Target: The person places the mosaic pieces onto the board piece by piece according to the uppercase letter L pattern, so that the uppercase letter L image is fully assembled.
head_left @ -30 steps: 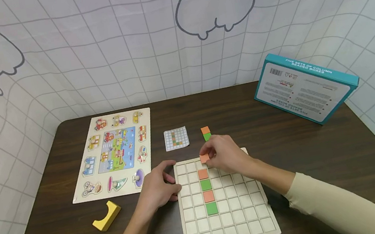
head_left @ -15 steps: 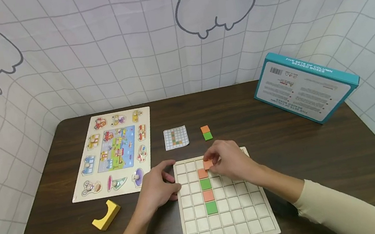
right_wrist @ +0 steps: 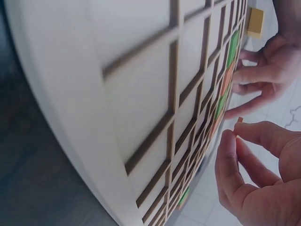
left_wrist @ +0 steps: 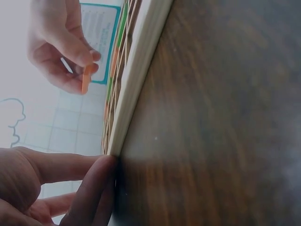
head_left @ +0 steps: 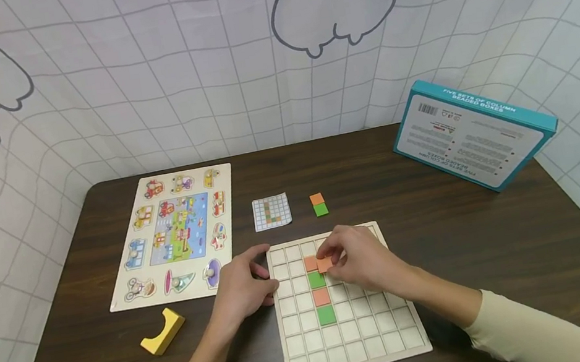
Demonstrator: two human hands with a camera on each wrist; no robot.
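Note:
A pale wooden grid board [head_left: 372,339] lies on the table. In its third column sit two orange tiles [head_left: 321,296] and two green tiles [head_left: 326,315], alternating. My right hand [head_left: 366,260] pinches another orange tile [left_wrist: 86,79] between thumb and fingertips, just over the board; in the head view it overlaps the cell right of the column's top orange tile. My left hand [head_left: 240,285] rests at the board's left edge, thumb against the side and index finger stretched to the far left corner. Its other fingers are partly hidden beneath.
Beyond the board lie a small grid card [head_left: 271,212], a loose orange tile [head_left: 316,198] and a green tile [head_left: 320,209]. A vehicle puzzle board [head_left: 136,279] and a yellow arch block [head_left: 163,332] are at left. A teal box [head_left: 476,131] stands at back right.
The right hand has brought its orange tile from the board's far edge nearer to me and slightly right, beside the column's top tile. The left hand stays at the board's left edge.

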